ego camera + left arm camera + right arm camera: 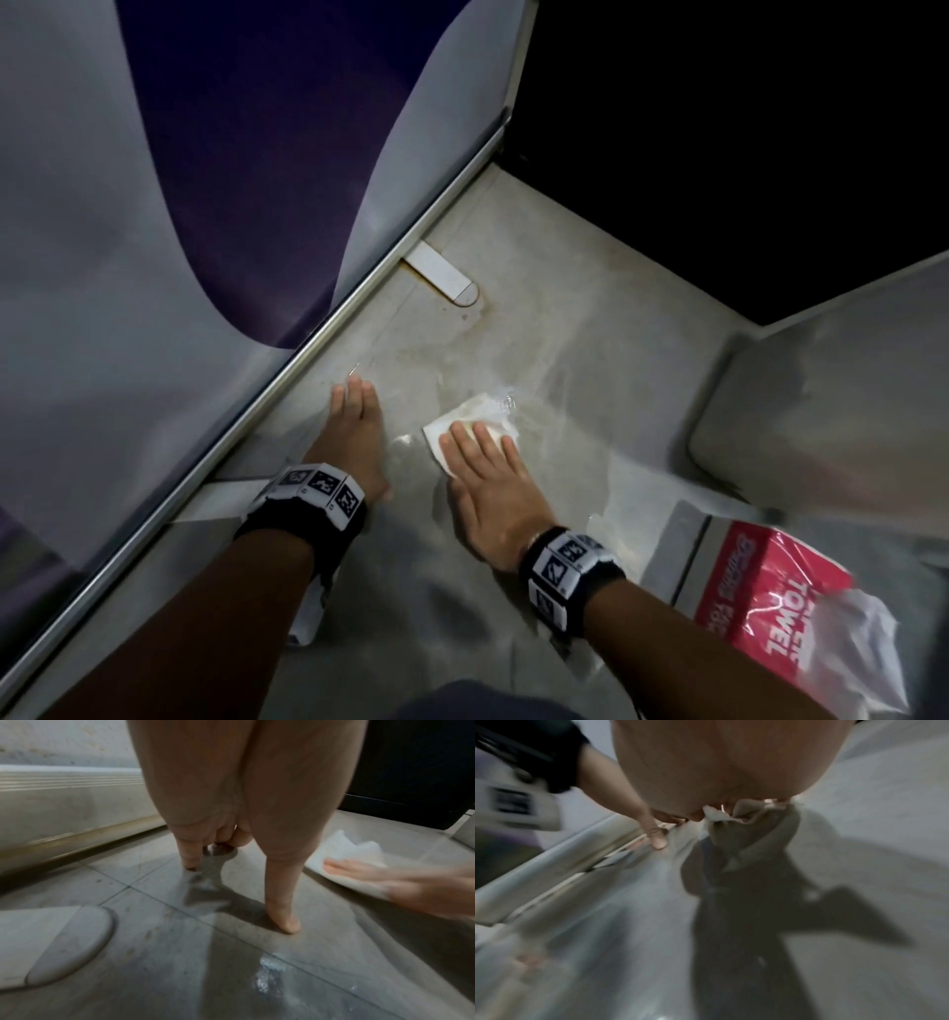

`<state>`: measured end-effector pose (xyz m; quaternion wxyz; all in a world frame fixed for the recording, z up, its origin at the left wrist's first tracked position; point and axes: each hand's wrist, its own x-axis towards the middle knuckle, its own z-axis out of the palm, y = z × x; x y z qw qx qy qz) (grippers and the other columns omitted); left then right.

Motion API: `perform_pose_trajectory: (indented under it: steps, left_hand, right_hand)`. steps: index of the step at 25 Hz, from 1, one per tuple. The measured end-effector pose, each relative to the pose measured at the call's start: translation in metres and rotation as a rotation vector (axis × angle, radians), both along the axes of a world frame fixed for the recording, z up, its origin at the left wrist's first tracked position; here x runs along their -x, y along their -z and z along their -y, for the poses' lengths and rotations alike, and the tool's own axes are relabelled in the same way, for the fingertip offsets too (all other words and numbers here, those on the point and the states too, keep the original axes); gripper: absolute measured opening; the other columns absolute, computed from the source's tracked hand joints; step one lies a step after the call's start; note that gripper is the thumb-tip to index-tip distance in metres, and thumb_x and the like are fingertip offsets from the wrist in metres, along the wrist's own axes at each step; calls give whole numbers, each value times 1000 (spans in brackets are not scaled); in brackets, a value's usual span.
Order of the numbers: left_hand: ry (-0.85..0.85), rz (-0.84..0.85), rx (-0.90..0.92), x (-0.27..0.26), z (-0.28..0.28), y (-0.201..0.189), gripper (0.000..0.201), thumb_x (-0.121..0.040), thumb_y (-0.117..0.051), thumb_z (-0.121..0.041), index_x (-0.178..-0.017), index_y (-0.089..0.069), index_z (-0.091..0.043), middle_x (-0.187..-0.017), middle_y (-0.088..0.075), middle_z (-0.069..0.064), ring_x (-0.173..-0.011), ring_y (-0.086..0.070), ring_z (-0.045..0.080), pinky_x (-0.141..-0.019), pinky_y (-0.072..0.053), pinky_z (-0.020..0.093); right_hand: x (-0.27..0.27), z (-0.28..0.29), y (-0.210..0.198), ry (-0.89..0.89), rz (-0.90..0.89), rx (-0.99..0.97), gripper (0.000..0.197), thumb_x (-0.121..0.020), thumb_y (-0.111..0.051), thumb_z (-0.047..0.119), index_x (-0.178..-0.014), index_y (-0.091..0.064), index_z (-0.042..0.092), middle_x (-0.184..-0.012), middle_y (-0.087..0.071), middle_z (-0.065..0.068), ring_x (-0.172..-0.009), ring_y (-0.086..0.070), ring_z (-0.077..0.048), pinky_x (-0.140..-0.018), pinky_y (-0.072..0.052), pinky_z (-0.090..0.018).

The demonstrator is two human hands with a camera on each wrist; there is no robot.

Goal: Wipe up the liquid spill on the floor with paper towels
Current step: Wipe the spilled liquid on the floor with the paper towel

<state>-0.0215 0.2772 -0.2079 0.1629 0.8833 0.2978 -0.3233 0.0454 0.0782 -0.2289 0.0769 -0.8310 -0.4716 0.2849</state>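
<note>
The towel (464, 429) lies flat on the wet floor (590, 360), long axis running from 7 to 1 o'clock. The right hand (488, 478) presses it, fingers straight, grip wide. The left hand (354, 437), at 9 o'clock, props on the floor with spread fingertips (289, 925), holding nothing.

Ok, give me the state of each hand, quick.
Left hand: open, fingertips propped on the floor, holding nothing.
Right hand: open, fingers flat, pressing the paper towel onto the wet floor.
</note>
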Motion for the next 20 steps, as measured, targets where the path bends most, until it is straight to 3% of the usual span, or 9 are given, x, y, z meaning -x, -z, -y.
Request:
perform_pose_trajectory:
  steps: [2, 4, 6, 7, 10, 12, 14, 17, 20]
  left_hand:
    - [19, -15, -16, -1, 0, 0, 137, -66, -86, -39, -151, 14, 1, -161, 15, 17, -149, 12, 34, -123, -4, 38]
    - [19, -17, -16, -1, 0, 0, 136, -67, -85, -39, -151, 14, 1, -160, 15, 17, -149, 12, 34, -123, -4, 38]
    - [15, -21, -8, 1, 0, -1, 135, -68, -85, -38, -151, 14, 1, -160, 16, 18, -149, 13, 35, -122, -3, 38]
    - [24, -21, -19, 1, 0, 0, 134, -69, -84, -38, -151, 14, 2, -160, 16, 19, -149, 13, 35, -122, -2, 38]
    - [43, -20, -38, 1, 0, 2, 134, -70, -84, -40, -150, 15, 3, -160, 16, 20, -149, 14, 36, -122, 0, 38]
    - [53, -12, -37, 1, -1, 4, 133, -70, -83, -40, -150, 14, 3, -160, 16, 20, -148, 14, 37, -123, 0, 38]
    - [58, -16, -40, 2, -2, 4, 136, -68, -85, -42, -150, 14, 3, -160, 16, 21, -148, 14, 37, -123, -1, 38]
    - [65, -20, -22, 0, -4, 8, 140, -65, -86, -46, -150, 14, 3, -159, 17, 21, -148, 15, 38, -123, -1, 38]
    - [61, -19, -35, 0, -4, 10, 140, -65, -86, -46, -150, 16, 2, -160, 17, 20, -148, 14, 38, -122, -3, 39]
  right_hand:
    - [15, 15, -16, -15, -95, 36, 59, -101, -15, 37, -158, -20, 21, -166, -11, 4, -153, 1, -18, -124, -3, -43]
    - [11, 22, -40, 15, -253, 84, 51, -103, -23, 34, -150, -38, 23, -160, -32, 1, -150, -21, -19, -122, -17, -35]
    - [-5, 18, -61, 121, -413, 83, 37, -102, -31, 34, -124, -61, 34, -130, -63, -2, -122, -55, -21, -103, -41, -31]
    - [-20, 13, -69, 211, -442, 15, 31, -100, -34, 35, -107, -64, 40, -111, -70, 2, -105, -62, -19, -91, -46, -30]
    - [-77, -17, -76, 335, -370, -44, 30, -98, -44, 26, -76, -60, 36, -80, -63, 12, -85, -59, -15, -76, -40, -26]
    - [-118, -53, -71, 235, -263, 74, 24, -96, -45, 27, -83, -65, 26, -89, -64, 4, -93, -59, -21, -78, -38, -25]
    - [-152, -87, -68, 154, -20, 134, 26, -91, -44, 36, -100, -66, 28, -105, -60, -1, -106, -56, -23, -87, -38, -32]
    - [-164, -100, -58, 309, 388, -38, 39, -95, -46, 32, -130, -57, 20, -131, -53, -8, -120, -49, -29, -101, -39, -45]
    - [-116, -91, -38, 444, 283, -187, 52, -98, -43, 27, -144, -42, 3, -149, -40, -21, -135, -39, -38, -113, -35, -46]
